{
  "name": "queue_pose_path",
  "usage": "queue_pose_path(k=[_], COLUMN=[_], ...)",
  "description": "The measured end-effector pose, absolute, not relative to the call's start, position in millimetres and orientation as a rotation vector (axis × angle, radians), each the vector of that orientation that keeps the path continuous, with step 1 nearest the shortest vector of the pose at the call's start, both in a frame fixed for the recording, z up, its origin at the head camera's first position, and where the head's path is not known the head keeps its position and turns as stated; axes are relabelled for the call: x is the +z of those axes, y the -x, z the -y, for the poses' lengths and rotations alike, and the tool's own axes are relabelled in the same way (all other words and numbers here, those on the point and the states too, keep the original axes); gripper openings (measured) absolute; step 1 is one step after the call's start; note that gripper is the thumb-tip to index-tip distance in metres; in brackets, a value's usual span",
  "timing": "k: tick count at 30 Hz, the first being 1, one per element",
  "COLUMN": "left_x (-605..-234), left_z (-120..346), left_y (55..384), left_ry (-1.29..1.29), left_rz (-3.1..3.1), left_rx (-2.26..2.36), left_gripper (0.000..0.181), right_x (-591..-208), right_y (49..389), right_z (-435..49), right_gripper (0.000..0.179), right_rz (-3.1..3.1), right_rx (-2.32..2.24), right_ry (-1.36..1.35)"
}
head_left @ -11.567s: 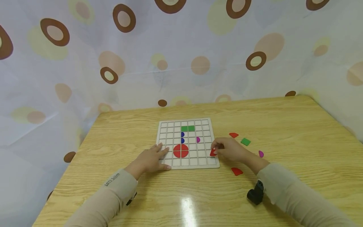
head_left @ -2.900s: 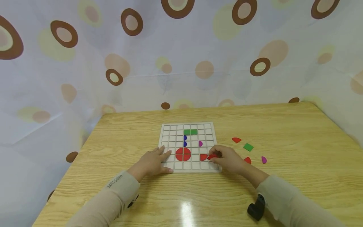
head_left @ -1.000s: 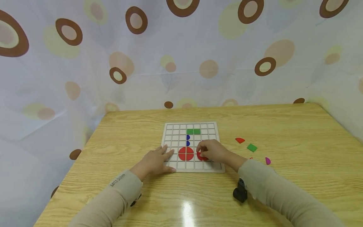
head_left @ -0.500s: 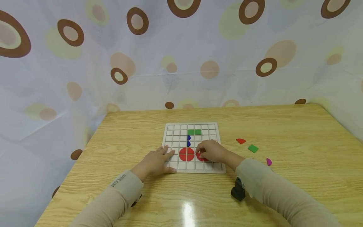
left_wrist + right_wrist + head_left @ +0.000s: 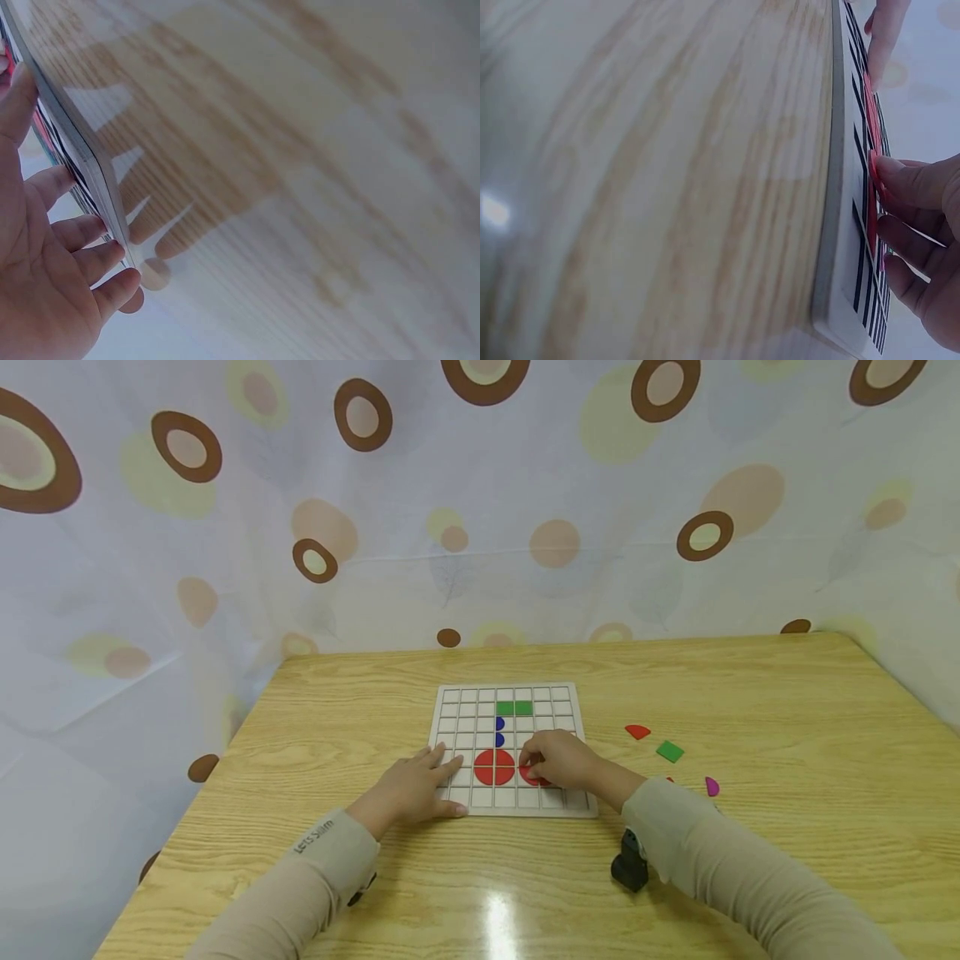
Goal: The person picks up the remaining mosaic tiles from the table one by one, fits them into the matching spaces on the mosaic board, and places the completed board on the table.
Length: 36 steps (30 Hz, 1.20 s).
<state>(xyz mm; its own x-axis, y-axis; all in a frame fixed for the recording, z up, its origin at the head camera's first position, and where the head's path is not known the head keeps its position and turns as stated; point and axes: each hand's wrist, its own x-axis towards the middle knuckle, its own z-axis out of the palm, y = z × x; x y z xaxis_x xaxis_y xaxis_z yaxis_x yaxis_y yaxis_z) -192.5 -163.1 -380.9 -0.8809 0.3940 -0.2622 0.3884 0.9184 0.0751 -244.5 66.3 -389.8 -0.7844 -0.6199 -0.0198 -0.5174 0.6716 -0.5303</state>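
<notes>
A white grid board lies on the wooden table. My left hand rests spread on its left edge and near corner, fingers straight. My right hand is over the board's right half, its thumb and fingers pinching a red quarter-circle piece beside other red pieces partly hidden under the hand. In the right wrist view the pinched piece stands slightly tilted off the grid. Left of it, several red quarters form a full red circle. Further up are two blue half-circles and two green squares.
Right of the board lie a red quarter piece, a green square and a magenta half-circle. Another red piece is mostly hidden by the right sleeve. A patterned cloth hangs behind the table.
A red quarter was laid on the board's right half, and the right hand took another from the table and carried it left beside that one. Over the last half second little moves; the left hand stays.
</notes>
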Motion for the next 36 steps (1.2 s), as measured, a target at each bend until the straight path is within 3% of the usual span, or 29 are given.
queue_pose_path(k=[36], left_x=[-382.5], left_z=[163.4], left_y=[193.8], left_ry=[-0.578], left_rz=[-2.806], left_rx=[0.027], left_gripper=[0.076], right_x=[-391.6], right_y=[240.6], right_z=[-58.8], right_gripper=[0.008], right_rz=[-2.728], right_rx=[-0.763], right_ry=[0.879])
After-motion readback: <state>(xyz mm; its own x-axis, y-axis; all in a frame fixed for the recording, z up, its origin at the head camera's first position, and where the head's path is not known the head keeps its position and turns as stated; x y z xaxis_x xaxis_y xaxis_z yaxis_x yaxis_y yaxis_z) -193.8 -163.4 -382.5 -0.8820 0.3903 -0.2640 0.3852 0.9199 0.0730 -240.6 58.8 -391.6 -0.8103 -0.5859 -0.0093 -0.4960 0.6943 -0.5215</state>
